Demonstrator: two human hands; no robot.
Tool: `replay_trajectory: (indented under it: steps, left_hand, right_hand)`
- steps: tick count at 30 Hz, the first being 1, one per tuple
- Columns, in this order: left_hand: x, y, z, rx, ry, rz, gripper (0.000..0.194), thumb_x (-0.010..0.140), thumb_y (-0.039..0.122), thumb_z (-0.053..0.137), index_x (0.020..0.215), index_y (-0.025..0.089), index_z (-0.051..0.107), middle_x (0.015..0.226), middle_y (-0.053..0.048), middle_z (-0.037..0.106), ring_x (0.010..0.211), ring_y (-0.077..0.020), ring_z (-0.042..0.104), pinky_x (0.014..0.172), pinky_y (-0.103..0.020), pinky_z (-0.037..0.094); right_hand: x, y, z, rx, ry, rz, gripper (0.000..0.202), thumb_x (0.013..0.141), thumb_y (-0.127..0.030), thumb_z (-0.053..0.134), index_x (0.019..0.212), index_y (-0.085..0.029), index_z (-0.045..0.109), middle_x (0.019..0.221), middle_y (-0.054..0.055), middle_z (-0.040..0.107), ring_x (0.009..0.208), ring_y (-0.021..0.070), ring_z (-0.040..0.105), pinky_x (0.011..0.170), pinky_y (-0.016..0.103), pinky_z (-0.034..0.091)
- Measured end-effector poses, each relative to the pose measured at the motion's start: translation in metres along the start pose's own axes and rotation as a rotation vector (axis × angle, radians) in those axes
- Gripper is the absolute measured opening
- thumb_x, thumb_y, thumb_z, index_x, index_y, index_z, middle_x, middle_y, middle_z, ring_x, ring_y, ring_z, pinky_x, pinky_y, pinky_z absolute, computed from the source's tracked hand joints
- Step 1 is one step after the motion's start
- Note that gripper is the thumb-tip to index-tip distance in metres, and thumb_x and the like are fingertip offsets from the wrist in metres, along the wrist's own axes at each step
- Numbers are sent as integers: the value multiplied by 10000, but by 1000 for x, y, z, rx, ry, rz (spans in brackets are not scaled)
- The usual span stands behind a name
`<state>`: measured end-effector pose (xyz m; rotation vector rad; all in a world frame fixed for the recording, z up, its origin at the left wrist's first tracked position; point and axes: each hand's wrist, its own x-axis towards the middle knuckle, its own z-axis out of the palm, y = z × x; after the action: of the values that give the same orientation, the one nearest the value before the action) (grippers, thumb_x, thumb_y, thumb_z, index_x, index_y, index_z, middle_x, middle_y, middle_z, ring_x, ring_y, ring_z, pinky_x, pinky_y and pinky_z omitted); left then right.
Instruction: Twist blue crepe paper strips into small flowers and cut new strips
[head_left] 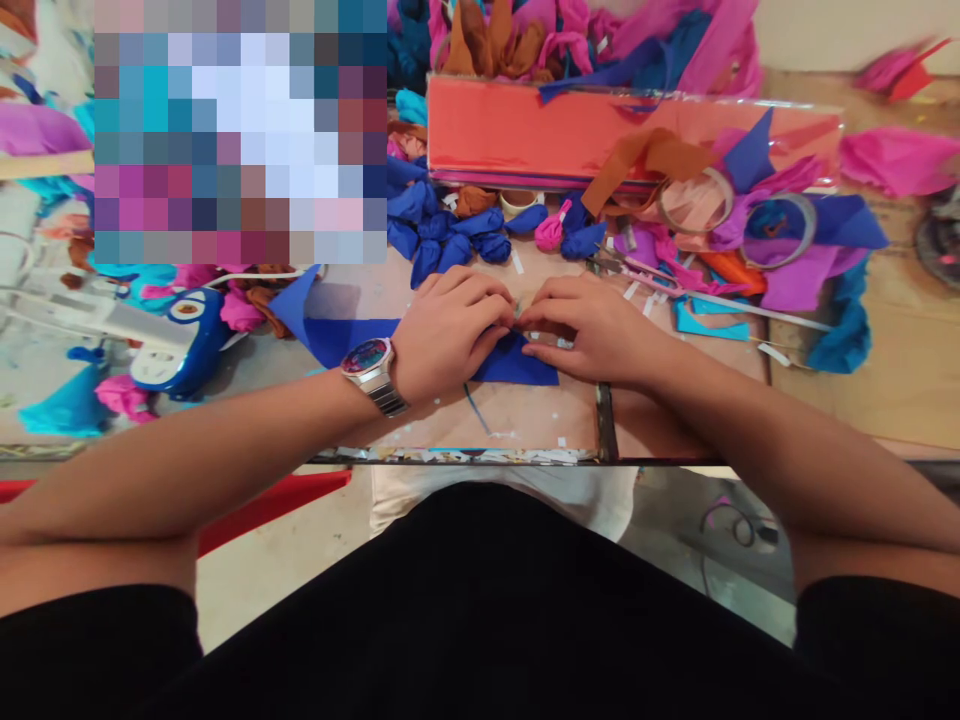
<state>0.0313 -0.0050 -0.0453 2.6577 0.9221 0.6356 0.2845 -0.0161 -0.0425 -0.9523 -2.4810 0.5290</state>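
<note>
My left hand [459, 330], with a metal watch [367, 358] on its wrist, lies over a dark blue strip [517, 365] of thin paper or cloth. Its fingers are bent and closed on the strip. The strip's other end [296, 310] sticks out to the left, with a raised pointed corner. My right hand [589, 330] meets the left at the fingertips, its thumb and fingers curled inward in a pinch. What lies between those fingertips is too small to make out. Just beyond the hands sits a heap of tied blue bundles [442, 225].
A long orange-red pack [525, 125] in clear wrap lies at the back. Tape rolls [780, 230] and scissors [637, 268] rest among coloured scraps on the right. To the left is a blue-and-white device [176, 340] with a cable. The table's front edge [465, 455] runs before me.
</note>
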Motion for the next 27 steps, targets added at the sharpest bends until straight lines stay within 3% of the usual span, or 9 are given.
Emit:
replay_trajectory:
  steps: [12,15,19,22,27]
  left_hand:
    - [2,3,-4,-34,-43,-22,312,1042,389,522,1207,188,695,1213,-109,742,1138,-296,628,1005,-475,432]
    - [5,4,-4,-25,-75,9,320,1033,430,538,1137,194,728,1173,-104,749,1095,-288,636,982,-464,434]
    - [12,8,-10,-40,-22,-10,302,1039,405,524,1027,198,744,1027,-84,763,996,-258,656,941,-434,445]
    - [17,9,-19,-90,19,-65,326,1035,421,521,1003,183,743,961,-79,759,932,-239,665,905,-403,471]
    - [28,8,-27,-174,-10,-107,345,1023,431,526,1093,174,744,1069,-74,779,960,-223,700,879,-348,498]
  right_hand:
    - [4,-4,-2,51,30,-10,89,941,-265,673,906,-196,716,894,55,703,798,196,622,768,342,430]
    - [4,-8,-2,65,67,-4,90,940,-262,672,900,-194,714,872,49,704,787,189,623,770,334,439]
    - [2,-12,-2,129,131,82,110,936,-289,696,971,-188,727,774,10,688,680,152,581,703,299,428]
    - [-1,-11,-1,223,215,151,163,949,-316,692,1044,-192,737,823,9,718,667,138,587,635,270,413]
    - [-2,-9,-2,206,298,183,255,952,-308,689,1185,-210,727,922,29,776,738,159,654,643,269,440]
